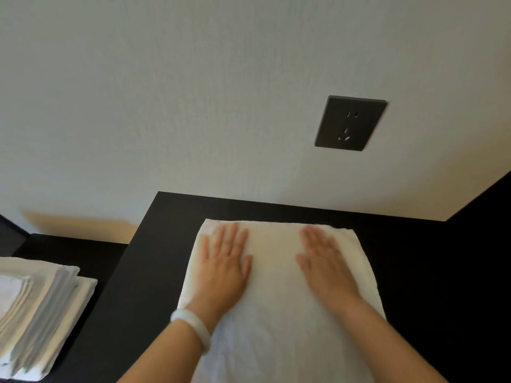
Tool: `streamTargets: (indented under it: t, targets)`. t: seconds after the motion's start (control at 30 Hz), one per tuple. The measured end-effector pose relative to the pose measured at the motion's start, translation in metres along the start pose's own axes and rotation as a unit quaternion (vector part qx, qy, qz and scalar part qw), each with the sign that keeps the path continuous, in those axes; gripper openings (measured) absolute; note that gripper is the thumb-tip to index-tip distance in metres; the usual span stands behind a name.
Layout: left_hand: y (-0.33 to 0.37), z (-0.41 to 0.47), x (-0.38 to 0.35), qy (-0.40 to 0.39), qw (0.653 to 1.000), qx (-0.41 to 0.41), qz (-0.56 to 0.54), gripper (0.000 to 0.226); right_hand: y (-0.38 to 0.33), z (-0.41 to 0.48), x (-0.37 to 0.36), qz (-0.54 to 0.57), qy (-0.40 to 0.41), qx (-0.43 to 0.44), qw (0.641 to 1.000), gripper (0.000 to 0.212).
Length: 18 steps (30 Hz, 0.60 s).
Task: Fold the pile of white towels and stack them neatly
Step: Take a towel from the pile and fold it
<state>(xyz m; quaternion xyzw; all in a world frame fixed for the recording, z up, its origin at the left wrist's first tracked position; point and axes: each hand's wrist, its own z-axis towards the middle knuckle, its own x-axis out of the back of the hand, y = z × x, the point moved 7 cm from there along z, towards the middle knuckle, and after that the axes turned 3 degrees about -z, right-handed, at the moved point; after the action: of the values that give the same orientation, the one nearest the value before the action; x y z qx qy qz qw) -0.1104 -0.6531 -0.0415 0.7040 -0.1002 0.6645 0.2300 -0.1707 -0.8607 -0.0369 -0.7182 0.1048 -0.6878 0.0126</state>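
A white towel [276, 313] lies flat on the black table [154, 272], its far edge near the wall. Both my hands rest palm down on its far half with straight fingers. My left hand [225, 268], with a pale bangle on the wrist, presses the left side. My right hand [326, 265] presses the right side. A stack of folded white towels [38, 319] stands at the left on a lower dark surface.
A white wall rises right behind the table, with a dark power socket [349, 123] on it. The black table top runs on to the right of the towel. A lower dark surface [83, 252] lies to the left.
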Motion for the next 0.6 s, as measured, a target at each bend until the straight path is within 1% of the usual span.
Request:
streamTargets:
  t: [0.03,0.07,0.1,0.2,0.23,0.27,0.3,0.33,0.37,0.4,0.43,0.47,0.5,0.57,0.6]
  targets:
    - [-0.016,0.000,0.003,0.002,1.000,0.028,0.008,0.064,0.027,-0.001,0.004,0.004,0.002,-0.050,0.999,0.068]
    - [-0.029,0.001,0.006,-0.002,0.999,0.049,0.012,0.067,0.050,-0.002,0.009,-0.014,0.001,-0.091,0.996,0.066]
    - [-0.042,0.002,0.007,-0.006,0.998,0.068,0.011,0.070,0.068,-0.001,0.012,-0.027,-0.008,-0.117,0.993,0.066]
    - [-0.060,0.005,0.016,0.003,0.993,0.119,-0.021,0.069,0.088,0.002,0.017,-0.024,-0.024,-0.147,0.988,0.069]
    - [-0.060,0.006,0.018,0.001,0.991,0.136,-0.016,0.067,0.085,0.002,0.019,-0.042,-0.002,-0.142,0.989,0.069]
    - [-0.053,0.007,0.020,0.014,0.991,0.136,0.004,0.065,0.074,0.002,0.022,-0.055,0.029,-0.120,0.991,0.070]
    - [-0.039,0.008,0.024,0.037,0.993,0.113,0.020,0.064,0.056,0.001,0.024,-0.046,0.049,-0.078,0.995,0.072]
    - [-0.020,0.007,0.024,0.050,0.996,0.075,0.015,0.064,0.032,0.001,0.022,-0.023,0.047,-0.021,0.998,0.077]
    - [-0.002,0.004,0.018,0.050,0.999,0.023,-0.002,0.065,0.009,-0.001,0.013,-0.005,0.023,0.041,0.999,0.082]
    - [0.012,0.000,0.011,0.027,0.999,-0.015,-0.025,0.068,-0.007,-0.003,0.002,0.003,-0.007,0.081,0.997,0.085]
    - [0.017,-0.002,0.004,0.015,0.998,-0.030,-0.043,0.069,-0.011,-0.004,-0.003,0.001,-0.025,0.090,0.996,0.083]
    - [0.014,-0.005,0.002,0.006,0.998,-0.019,-0.056,0.071,-0.004,-0.001,-0.001,0.001,-0.020,0.074,0.997,0.077]
    - [0.005,-0.005,0.003,0.010,0.998,0.001,-0.056,0.071,0.013,0.003,0.004,-0.002,-0.005,0.036,0.999,0.070]
    - [-0.021,-0.003,0.011,0.027,0.998,0.044,-0.034,0.068,0.056,0.006,0.020,0.006,0.027,-0.085,0.996,0.061]
    - [-0.033,-0.001,0.016,0.027,0.996,0.074,-0.043,0.065,0.077,0.006,0.030,0.026,0.054,-0.145,0.988,0.058]
